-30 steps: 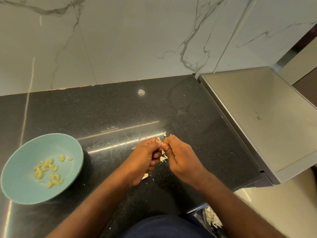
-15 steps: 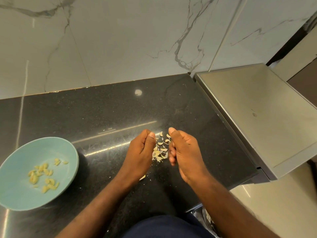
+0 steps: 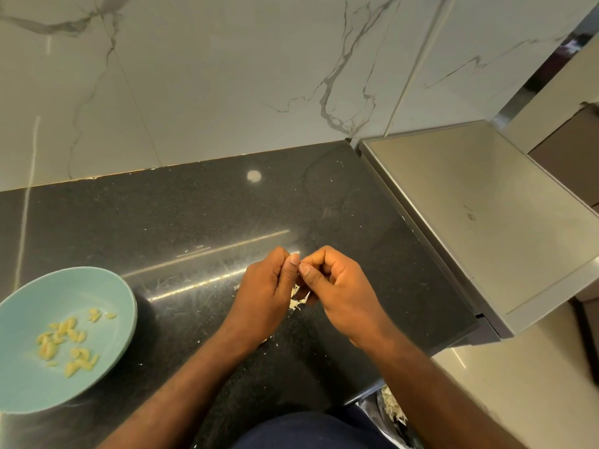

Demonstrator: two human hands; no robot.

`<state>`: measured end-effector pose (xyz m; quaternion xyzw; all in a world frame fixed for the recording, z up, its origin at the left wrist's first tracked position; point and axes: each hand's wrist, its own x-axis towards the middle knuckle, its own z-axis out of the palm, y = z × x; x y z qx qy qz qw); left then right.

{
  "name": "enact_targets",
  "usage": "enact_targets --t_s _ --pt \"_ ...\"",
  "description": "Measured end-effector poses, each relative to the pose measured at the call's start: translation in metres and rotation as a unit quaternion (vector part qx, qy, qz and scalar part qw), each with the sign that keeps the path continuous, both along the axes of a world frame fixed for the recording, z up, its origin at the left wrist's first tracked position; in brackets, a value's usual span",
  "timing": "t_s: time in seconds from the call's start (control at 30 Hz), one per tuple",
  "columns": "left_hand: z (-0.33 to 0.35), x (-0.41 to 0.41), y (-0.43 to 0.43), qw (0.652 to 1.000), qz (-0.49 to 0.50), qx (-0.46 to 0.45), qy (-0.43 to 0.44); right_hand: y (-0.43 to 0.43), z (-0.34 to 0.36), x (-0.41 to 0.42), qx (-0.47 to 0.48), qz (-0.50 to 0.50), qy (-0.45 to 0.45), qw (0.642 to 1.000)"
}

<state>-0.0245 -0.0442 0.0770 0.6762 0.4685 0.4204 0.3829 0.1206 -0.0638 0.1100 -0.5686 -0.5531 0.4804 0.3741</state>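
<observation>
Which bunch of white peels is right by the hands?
The small bunch of peels between the left hand and right hand, at the black counter. The other peels lie lower down, past the counter's front edge.

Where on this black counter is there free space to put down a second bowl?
Free: the wide counter strip from the marble wall down to the left hand and right hand; also the patch between the teal bowl and the left hand. Crowded: between the hands, which pinch garlic skins.
</observation>
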Motion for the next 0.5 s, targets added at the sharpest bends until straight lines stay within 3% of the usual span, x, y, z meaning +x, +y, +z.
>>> enact_targets --t_s 0.3,0.5 --pt "0.016 0.002 -0.001 0.996 -0.077 -0.019 -0.036 -0.007 -0.001 -0.007 -0.044 0.017 0.056 0.997" --pt "0.008 -0.003 0.0 0.998 -0.053 0.023 0.016 -0.006 0.004 -0.017 -0.164 -0.035 0.157 0.973"
